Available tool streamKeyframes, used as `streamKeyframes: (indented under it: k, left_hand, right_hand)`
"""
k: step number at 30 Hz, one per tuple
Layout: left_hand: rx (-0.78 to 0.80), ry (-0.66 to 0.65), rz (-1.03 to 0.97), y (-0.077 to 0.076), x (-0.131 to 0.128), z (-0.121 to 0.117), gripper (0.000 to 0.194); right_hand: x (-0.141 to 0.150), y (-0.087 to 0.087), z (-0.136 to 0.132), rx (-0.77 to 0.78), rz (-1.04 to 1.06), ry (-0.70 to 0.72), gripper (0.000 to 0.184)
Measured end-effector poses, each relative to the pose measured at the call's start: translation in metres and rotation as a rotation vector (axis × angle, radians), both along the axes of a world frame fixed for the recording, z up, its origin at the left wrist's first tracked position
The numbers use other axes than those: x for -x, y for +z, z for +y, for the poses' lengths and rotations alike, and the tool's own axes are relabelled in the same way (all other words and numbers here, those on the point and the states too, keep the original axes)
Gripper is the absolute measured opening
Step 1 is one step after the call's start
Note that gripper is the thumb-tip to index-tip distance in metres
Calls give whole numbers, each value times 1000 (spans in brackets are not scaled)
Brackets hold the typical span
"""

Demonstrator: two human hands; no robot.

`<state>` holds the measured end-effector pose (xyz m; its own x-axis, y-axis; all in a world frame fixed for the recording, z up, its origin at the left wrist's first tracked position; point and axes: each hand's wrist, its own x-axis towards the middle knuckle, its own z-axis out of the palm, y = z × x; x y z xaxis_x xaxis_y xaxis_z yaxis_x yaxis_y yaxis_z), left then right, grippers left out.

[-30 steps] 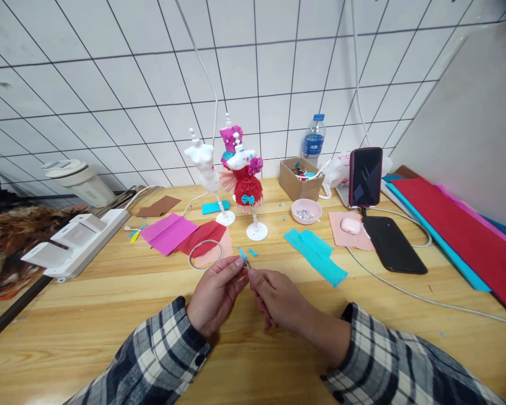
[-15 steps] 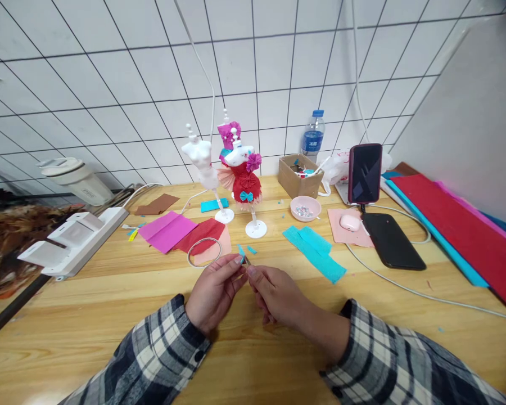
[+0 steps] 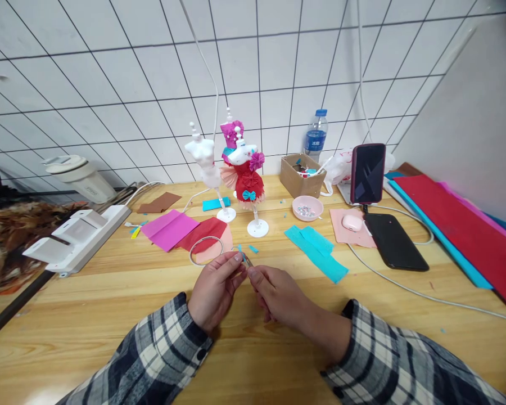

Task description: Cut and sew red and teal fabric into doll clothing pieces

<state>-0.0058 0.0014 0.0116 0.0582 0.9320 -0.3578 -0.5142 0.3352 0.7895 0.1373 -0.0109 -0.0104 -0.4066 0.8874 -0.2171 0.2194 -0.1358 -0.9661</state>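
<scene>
My left hand (image 3: 216, 287) pinches a tiny blue paper piece (image 3: 240, 254) between thumb and fingertips. My right hand (image 3: 280, 295) is closed around a small metal tool (image 3: 247, 261) with thin tips; whether scissors or tweezers, I cannot make out. Its tips meet the blue piece at my left fingertips. Just beyond lie small blue scraps (image 3: 253, 249). A silver ring (image 3: 190, 254) rests left of my hands on red paper (image 3: 211, 229). Behind stands a small dress form (image 3: 249, 180) in a red paper dress with a blue bow.
A bare white dress form (image 3: 203, 157) stands at the back, beside one in magenta. To the right are blue crepe strips (image 3: 314, 256), a pink bowl (image 3: 307, 209) of small beads, a cardboard box (image 3: 301, 180), a black phone (image 3: 396, 241) and a cable. A white power strip (image 3: 84, 239) lies left.
The view has shifted slightly. My hands keep nearly the same pose, and the metal tool's tips show a little more plainly beside the blue piece.
</scene>
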Motion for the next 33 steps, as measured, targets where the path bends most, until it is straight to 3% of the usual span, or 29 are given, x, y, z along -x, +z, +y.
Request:
streamKeyframes:
  k: [8, 33]
  left_hand:
    - [-4, 3, 18, -2, -1, -1, 19]
    - [4, -7, 70, 1, -2, -1, 18]
  right_hand:
    - [-1, 6, 1, -91, -67, -16, 51]
    - [-2, 8, 2, -68, -99, 23, 51]
